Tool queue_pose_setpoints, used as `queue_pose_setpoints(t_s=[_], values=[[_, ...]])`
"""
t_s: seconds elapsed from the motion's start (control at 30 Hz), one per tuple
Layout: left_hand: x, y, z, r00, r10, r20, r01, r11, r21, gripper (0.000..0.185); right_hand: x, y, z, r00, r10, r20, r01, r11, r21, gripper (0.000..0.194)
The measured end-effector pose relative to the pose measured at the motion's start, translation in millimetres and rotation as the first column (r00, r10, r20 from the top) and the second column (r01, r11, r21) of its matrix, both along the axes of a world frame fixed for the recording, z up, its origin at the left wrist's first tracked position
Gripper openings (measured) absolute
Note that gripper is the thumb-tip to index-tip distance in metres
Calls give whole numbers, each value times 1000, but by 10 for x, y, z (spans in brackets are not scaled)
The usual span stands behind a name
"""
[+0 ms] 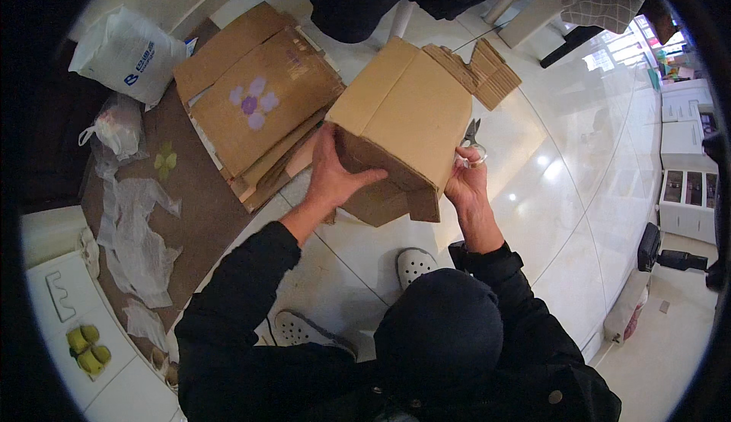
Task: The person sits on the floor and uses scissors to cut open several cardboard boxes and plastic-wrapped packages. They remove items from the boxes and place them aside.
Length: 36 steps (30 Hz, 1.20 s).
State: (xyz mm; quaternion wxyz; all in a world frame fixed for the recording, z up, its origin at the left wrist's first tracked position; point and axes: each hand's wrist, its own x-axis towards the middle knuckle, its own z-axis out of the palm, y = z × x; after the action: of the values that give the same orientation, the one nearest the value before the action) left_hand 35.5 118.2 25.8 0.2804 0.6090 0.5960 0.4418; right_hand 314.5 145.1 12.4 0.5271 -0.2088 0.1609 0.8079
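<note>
A brown cardboard box (408, 116) is held tilted above the tiled floor, its open end towards me. My left hand (337, 173) grips its left edge, with the thumb spread across the opening. At the box's right side, my right hand (469, 179) holds a pair of scissors (473, 132) with pale handles, the metal blades pointing away from me. The fingers of that hand also rest against the box's edge. Some flaps hang down at the open end, and a torn corrugated flap (495, 74) sticks out at the far right corner.
Flattened cardboard (268, 91) lies stacked on a brown mat (211, 216) at left. Beyond it stand a white bag (134, 51) and a small plastic bag (119, 128). Crumpled clear plastic (140, 233) covers part of the mat. A white cabinet (63, 291) holds green slippers (88, 349).
</note>
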Motion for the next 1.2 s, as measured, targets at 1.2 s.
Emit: queue_pose_setpoints(t_s=[1.2], values=[[-800, -218, -455, 704, 56, 708, 587, 516, -624, 41, -186, -1129, -887, 65, -61, 996, -416, 906, 82, 56]])
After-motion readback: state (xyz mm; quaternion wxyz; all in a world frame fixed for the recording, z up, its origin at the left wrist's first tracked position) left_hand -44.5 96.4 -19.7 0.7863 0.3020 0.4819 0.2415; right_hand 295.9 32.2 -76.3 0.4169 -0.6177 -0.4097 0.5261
